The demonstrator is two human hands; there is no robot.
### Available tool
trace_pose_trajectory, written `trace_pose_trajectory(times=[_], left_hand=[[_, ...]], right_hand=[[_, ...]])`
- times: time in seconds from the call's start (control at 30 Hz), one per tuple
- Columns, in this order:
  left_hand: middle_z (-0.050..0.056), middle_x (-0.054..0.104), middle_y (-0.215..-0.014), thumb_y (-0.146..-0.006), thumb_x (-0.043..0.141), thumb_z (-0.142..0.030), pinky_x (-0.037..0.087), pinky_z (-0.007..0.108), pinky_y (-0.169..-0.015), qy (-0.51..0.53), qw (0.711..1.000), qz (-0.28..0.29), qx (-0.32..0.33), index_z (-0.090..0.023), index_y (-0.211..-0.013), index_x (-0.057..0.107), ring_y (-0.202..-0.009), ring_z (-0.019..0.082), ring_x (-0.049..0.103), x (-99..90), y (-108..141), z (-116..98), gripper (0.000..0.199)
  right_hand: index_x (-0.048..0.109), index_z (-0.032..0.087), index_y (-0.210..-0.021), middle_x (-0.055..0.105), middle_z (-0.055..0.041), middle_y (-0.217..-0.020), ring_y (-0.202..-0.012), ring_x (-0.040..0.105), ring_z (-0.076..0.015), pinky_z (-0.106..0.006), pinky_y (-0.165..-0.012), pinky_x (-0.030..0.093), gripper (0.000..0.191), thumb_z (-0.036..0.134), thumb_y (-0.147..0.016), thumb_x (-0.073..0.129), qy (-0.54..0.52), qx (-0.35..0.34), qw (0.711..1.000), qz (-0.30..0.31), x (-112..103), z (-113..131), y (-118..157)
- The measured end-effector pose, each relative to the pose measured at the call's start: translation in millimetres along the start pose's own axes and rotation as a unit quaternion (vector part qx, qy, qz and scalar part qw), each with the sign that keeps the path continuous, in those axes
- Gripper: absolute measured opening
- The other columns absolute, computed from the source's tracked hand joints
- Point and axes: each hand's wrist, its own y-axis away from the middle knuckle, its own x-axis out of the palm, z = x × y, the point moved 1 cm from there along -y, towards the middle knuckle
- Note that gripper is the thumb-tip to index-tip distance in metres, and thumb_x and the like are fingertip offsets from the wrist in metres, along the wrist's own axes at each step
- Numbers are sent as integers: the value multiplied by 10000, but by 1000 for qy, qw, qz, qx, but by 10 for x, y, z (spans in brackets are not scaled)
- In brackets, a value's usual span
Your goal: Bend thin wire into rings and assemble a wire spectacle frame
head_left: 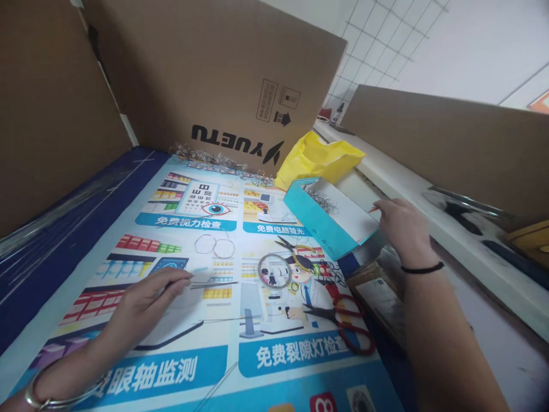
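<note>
My left hand (156, 292) is over the printed sheet, thumb and fingers pinched together. Thin dark wires (217, 284) stick out to the right from its fingertips. Beside the turquoise box (317, 226) my right hand (403, 226) is raised, pinching a small red thing whose kind I cannot make out. Inside the box lies a tangle of fine wire pieces (321, 200). Two thin wire rings (223, 248) rest on the sheet ahead of my left hand. Between my hands are a round coil (274, 270), red-handled scissors (343, 317) and a small yellow-handled cutting tool (295, 252).
A yellow bag (319, 160) stands behind the turquoise box. Cardboard panels (206, 68) wall off the back and left. Wire bits (223, 160) are heaped along the sheet's far edge. Small dark loops (337, 274) lie near the box. A white ledge (398, 177) runs along the right.
</note>
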Motion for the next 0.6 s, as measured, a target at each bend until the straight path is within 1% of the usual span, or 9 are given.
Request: trace_pose_trajectory(times=[0.07,0.17,0.23,0.27,0.37,0.43,0.53,0.6], left_hand=[[1,720,-836,-792,576,-427,528,242,-686,-1,1000,-1,-1,-266,-837,682,-748,195,668,5,3,4,198],[-1,720,-845,-789,580,-428,531,242,-689,-7,1000,2,1,-268,-842,683,-762,198,671,12,7,18,198],[-3,719,-857,-792,579,-425,533,243,-697,-10,1000,6,4,-272,-857,681,-775,199,671,11,13,38,195],[-6,718,-867,-798,572,-422,536,246,-704,-13,1000,7,4,-278,-865,679,-783,199,671,7,16,52,192],[-35,717,-895,-801,563,-428,553,271,-725,-28,999,23,-6,-310,-879,674,-804,203,673,-6,27,104,180],[-71,715,-907,-784,568,-462,569,317,-744,-36,998,36,-24,-348,-888,668,-814,216,672,-7,37,142,184],[-138,706,-910,-757,558,-548,566,434,-801,-38,996,29,-77,-409,-867,655,-852,251,659,8,71,202,203],[-179,698,-926,-760,538,-586,513,517,-888,-34,993,17,-110,-436,-861,643,-915,275,639,22,109,272,209]], right_hand=[[710,162,-906,654,-110,-826,-762,576,-217,-286,-603,356,317,62,-768,442,-2,-14,999,29,47,-31,-25],[710,172,-904,660,-98,-845,-745,586,-207,-281,-595,367,314,72,-772,443,-7,-19,999,50,52,-46,-36],[708,179,-903,666,-89,-865,-745,595,-200,-277,-604,384,312,86,-782,436,-15,-11,999,48,7,-46,-19],[706,177,-898,670,-87,-868,-756,599,-199,-278,-621,396,307,93,-785,433,-30,-8,999,36,-34,-46,-2],[690,174,-877,682,-69,-857,-805,610,-193,-279,-706,427,284,111,-786,428,-110,-3,993,-29,-240,-66,96],[678,182,-848,686,-51,-833,-804,613,-174,-262,-732,432,265,107,-774,435,-147,7,987,-61,-421,-103,203],[670,189,-827,683,-45,-826,-791,614,-159,-243,-735,435,240,106,-768,453,-140,38,985,-88,-679,-193,424],[670,193,-835,683,-51,-839,-804,615,-163,-251,-746,438,232,124,-787,453,-122,62,985,-103,-806,-269,606]])
